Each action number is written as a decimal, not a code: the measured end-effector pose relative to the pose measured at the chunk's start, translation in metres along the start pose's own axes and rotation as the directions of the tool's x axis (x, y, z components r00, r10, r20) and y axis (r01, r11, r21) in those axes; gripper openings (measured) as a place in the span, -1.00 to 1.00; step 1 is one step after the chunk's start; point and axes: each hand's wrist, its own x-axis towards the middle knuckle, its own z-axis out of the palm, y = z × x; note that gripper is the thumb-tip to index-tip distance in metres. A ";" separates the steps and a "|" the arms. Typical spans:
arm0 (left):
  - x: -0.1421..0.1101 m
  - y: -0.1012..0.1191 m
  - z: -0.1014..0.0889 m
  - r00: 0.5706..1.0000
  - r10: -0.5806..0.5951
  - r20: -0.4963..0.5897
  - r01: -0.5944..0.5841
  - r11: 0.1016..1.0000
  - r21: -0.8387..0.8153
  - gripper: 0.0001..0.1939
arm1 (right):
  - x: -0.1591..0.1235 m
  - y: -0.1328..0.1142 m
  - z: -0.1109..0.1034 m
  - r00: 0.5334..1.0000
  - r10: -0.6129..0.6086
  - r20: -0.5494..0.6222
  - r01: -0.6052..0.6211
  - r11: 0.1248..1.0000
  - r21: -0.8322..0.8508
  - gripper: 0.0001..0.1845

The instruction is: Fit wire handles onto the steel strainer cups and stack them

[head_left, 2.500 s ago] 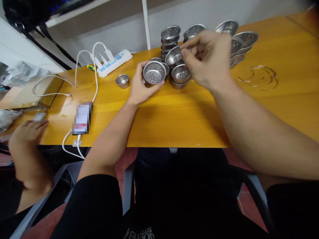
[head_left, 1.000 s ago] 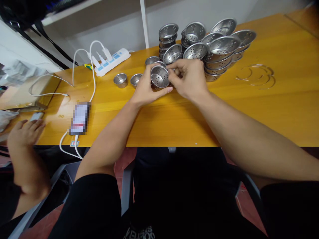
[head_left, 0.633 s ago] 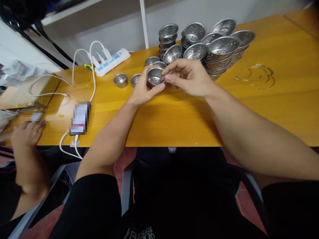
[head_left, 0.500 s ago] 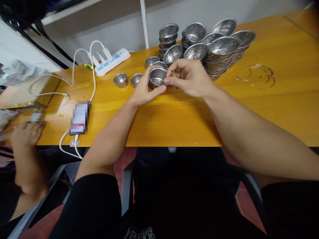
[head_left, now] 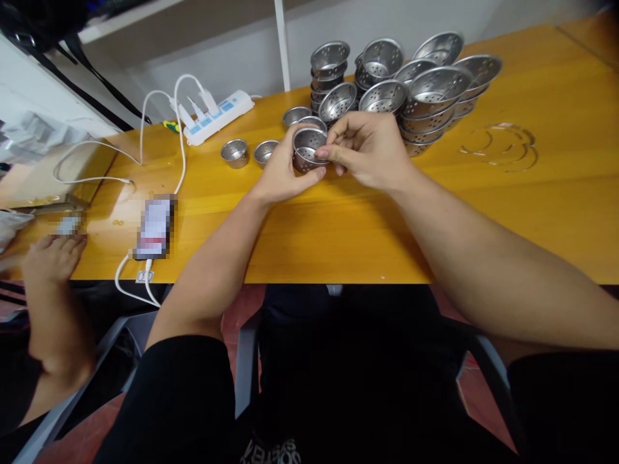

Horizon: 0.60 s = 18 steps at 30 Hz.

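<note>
My left hand (head_left: 279,174) is wrapped round a small perforated steel cup (head_left: 307,147), just above the yellow table (head_left: 338,219). My right hand (head_left: 370,150) is closed at the cup's right rim, thumb and fingers pinched on it; whether a small part sits between them I cannot make out. Behind the hands stand stacks of perforated steel cups (head_left: 329,67) and wider perforated bowls (head_left: 432,96). Two small plain steel cups (head_left: 235,153) (head_left: 265,152) sit to the left of the held cup.
A white power strip (head_left: 217,115) with white cables lies at the back left. A phone (head_left: 153,229) on a cable rests near the front edge. Thin wire rings (head_left: 503,143) lie at the right. Another person's hand (head_left: 51,258) rests at the table's left corner.
My right hand came back from the far stacks to the cup in my left hand. A second small plain cup now stands at the left. Both hands have shifted only slightly since.
</note>
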 end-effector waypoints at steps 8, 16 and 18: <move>0.000 0.001 0.001 1.000 -0.010 -0.009 0.010 1.000 0.026 -0.08 | 0.000 0.007 -0.002 1.000 -0.028 0.009 0.028 0.999 -0.015 -0.41; 0.000 -0.002 0.002 1.000 0.005 -0.009 -0.005 1.000 0.018 -0.08 | 0.001 0.007 -0.003 0.999 -0.051 0.020 0.051 0.999 -0.018 -0.42; 0.000 -0.002 0.002 1.000 -0.010 -0.003 0.010 1.000 0.030 -0.10 | 0.001 0.005 -0.003 0.999 -0.038 0.016 0.038 0.999 -0.017 -0.42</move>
